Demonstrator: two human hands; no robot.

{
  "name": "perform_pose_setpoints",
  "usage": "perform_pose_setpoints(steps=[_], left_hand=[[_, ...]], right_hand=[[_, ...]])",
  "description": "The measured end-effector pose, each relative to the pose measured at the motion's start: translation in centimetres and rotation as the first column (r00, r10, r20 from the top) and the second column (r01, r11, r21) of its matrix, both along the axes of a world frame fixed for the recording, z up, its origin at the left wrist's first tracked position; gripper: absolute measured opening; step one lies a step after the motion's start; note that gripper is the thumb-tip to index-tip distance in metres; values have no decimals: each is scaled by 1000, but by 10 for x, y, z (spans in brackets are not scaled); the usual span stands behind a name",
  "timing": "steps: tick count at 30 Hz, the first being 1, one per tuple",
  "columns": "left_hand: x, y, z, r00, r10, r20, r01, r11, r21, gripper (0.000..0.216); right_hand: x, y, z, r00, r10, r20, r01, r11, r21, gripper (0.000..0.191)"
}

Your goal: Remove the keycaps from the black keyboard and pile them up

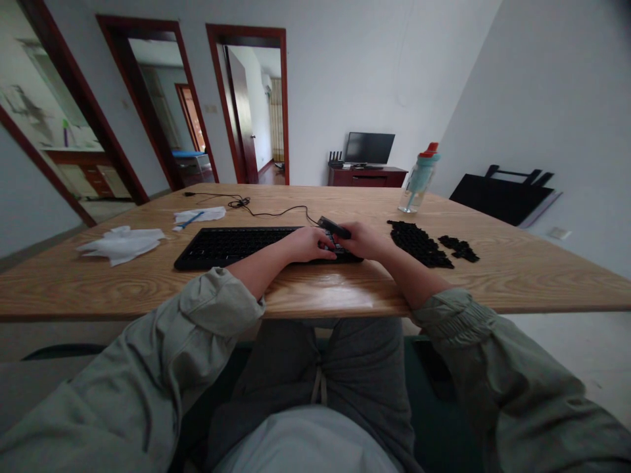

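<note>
A long black keyboard (pixel 236 244) lies on the wooden table in front of me. Over its right part, my right hand (pixel 363 241) grips a black elongated tool (pixel 334 227), whose exact kind I cannot make out. Close beside it, my left hand (pixel 306 245) rests at the keyboard with its fingers curled together. Whatever may be between those fingers is hidden. Both hands cover much of the keyboard's right end. To the right of my right hand lies a heap of black keycaps (pixel 419 243), with a smaller group of keycaps (pixel 459 248) next to it.
A thin black cable (pixel 276 213) runs from the keyboard to the back left. Crumpled white tissue (pixel 123 244) and a flat white wipe (pixel 211 213) with a blue stick (pixel 192 220) lie left. A water bottle (pixel 419 180) stands upright at the back right.
</note>
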State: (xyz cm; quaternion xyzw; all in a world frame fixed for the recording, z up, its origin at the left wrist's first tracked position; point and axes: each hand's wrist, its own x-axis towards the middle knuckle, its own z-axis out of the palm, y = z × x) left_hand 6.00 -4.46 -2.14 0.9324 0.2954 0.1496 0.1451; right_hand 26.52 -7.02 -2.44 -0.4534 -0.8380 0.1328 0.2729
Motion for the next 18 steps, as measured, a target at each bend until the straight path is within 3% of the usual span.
perform_pose_setpoints(steps=[9, 14, 18], left_hand=[[5, 2, -4, 1000, -16, 3, 15, 997, 79, 24], [5, -1, -4, 1000, -1, -1, 1, 996, 94, 27], [4, -5, -2, 999, 26, -27, -23, 992, 123, 26]], right_hand=[[5, 6, -3, 999, 16, -34, -15, 1000, 14, 28], [27, 10, 0, 957, -200, -211, 234, 961, 149, 23], [29, 17, -3, 964, -226, -140, 238, 968, 74, 18]])
